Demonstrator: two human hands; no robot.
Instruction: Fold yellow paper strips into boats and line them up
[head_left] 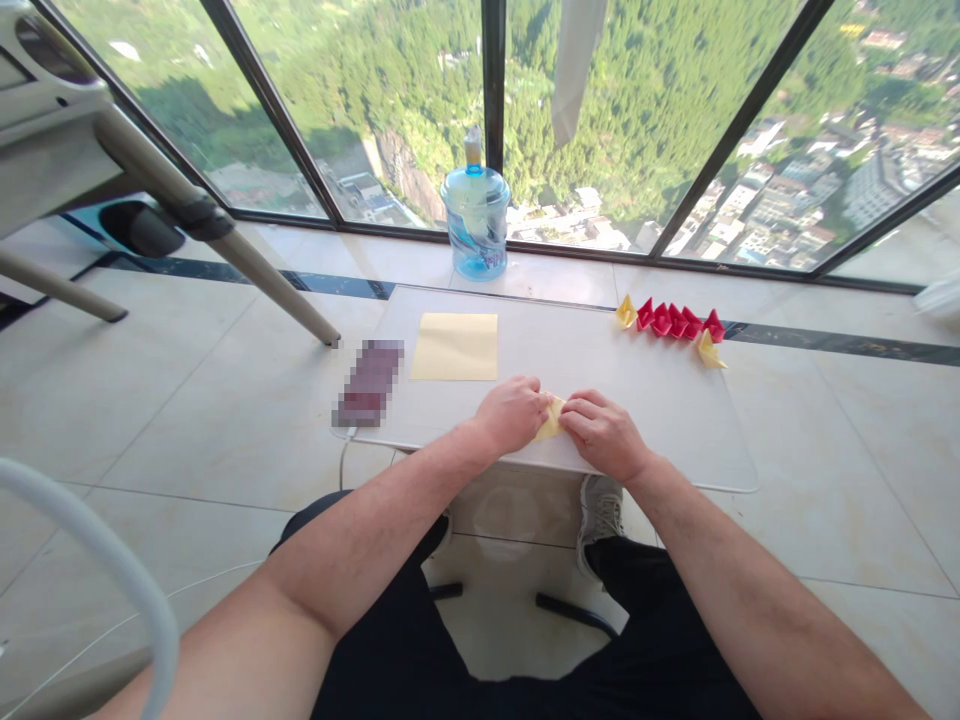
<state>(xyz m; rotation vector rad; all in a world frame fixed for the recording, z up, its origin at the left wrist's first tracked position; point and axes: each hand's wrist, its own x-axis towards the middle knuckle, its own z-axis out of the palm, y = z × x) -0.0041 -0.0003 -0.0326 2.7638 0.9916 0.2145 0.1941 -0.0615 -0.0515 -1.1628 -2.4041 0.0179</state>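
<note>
Between my hands is a small piece of folded yellow paper (551,420), just above or on the near edge of the low white table (660,420). The fingers of my left hand (515,414) pinch its left side, and my right hand (602,428) grips its right side. My fingers cover much of its shape. A flat stack or sheet of yellow paper (454,347) lies on the table beyond my left hand. Toward the far right corner stand several folded red paper boats (677,321) in a row, with a yellow paper boat (626,312) at the left end and another yellow boat (709,351) in front.
A blurred-out phone (369,384) with a white cable (343,458) lies at the table's left end. Behind the table, a blue water jug (478,222) stands by the windows. A metal-legged frame (247,270) rises at the left. My shoe (602,515) is below the near edge.
</note>
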